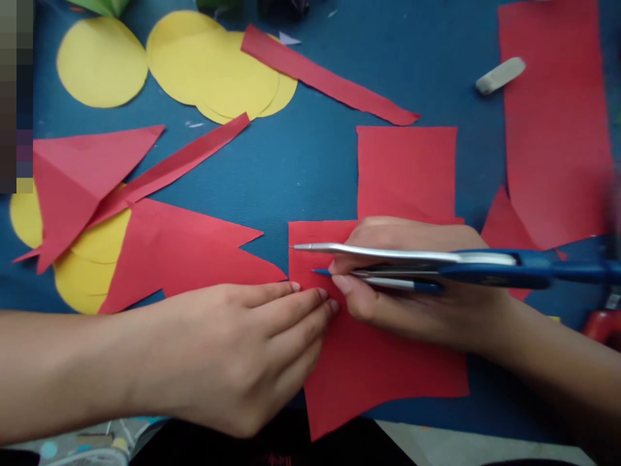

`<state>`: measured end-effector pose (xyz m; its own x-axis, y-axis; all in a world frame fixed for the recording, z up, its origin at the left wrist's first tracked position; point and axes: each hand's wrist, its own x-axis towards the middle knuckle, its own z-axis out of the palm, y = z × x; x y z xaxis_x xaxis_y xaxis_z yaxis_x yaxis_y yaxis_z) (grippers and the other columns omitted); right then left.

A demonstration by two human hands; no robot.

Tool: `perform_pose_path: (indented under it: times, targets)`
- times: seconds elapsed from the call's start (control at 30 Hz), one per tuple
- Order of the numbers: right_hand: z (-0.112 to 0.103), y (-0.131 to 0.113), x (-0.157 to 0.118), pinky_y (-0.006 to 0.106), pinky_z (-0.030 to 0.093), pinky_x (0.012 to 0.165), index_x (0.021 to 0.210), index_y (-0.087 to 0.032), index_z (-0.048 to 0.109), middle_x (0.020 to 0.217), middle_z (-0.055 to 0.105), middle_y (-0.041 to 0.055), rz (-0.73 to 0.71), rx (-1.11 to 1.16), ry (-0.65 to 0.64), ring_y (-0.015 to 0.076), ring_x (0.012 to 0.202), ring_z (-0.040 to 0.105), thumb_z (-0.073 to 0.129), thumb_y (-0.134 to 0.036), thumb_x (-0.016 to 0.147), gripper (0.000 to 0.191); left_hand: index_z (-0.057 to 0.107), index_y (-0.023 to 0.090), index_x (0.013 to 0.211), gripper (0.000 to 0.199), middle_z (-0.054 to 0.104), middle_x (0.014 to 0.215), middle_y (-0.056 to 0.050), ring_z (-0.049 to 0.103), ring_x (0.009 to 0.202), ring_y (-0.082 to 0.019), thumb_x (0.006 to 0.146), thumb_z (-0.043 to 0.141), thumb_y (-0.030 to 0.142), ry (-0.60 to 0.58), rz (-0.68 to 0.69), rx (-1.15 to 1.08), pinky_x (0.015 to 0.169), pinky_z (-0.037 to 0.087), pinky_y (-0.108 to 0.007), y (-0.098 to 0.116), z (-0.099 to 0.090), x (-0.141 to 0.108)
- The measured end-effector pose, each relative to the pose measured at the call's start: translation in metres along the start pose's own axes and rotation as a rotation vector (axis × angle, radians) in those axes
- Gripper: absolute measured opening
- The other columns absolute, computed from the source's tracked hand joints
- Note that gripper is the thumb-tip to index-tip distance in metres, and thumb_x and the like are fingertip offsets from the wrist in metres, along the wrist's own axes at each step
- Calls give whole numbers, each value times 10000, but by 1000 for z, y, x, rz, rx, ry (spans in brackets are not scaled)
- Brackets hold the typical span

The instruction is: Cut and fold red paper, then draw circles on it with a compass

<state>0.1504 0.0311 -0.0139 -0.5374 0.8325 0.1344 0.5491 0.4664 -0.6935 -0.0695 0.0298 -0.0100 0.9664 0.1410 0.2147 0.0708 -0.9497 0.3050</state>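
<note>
I see the right hand [431, 314] pinching the compass [412, 253] — thumb and finger together on its pencil leg. The left hand [252, 359] lies flat, fingers side by side, on the red sheet [392, 366], about five o'clock from my view's middle. Yellow circles [237, 74] sit at eleven o'clock — the eraser [501, 76] at two.

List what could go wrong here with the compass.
1. Slip: the compass has its metal tip at the red sheet's left edge, so it might slide off or tear the paper.
2. Prick: the left hand's fingertips lie close to both compass tips; a slip could jab them.
3. Shift: the left hand presses only near that edge, so the sheet may pivot if the right hand turns the compass.
</note>
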Motion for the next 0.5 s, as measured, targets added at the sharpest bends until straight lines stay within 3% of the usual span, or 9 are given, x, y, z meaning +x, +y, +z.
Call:
perform_pose_path:
  times: [0.13, 0.37, 0.5]
  targets:
    - [-9, 3, -1, 211, 484, 461, 794, -222, 577, 701, 630, -9, 57, 140, 55, 107, 583, 611, 565, -114, 788, 109, 610, 72, 1161, 388, 596, 1250, -123, 569, 1149, -238, 938, 298, 127, -22, 7, 4, 968, 461, -319, 0, 0, -1]
    - [-20, 16, -2, 179, 453, 401, 758, -222, 578, 657, 603, -18, 72, 120, 6, 89, 519, 585, 554, -71, 758, 153, 620, 109, 1159, 378, 588, 1266, -90, 553, 1173, -212, 943, 312, 147, -38, -28, 25, 987, 453, -304, 3, 0, 0]
    - [-22, 16, -1, 180, 464, 408, 752, -228, 561, 662, 597, -21, 72, 104, 63, 97, 535, 595, 548, -62, 744, 166, 624, 108, 1152, 363, 590, 1262, -93, 566, 1158, -207, 939, 331, 140, -24, -26, 12, 988, 452, -301, 3, 1, 0]
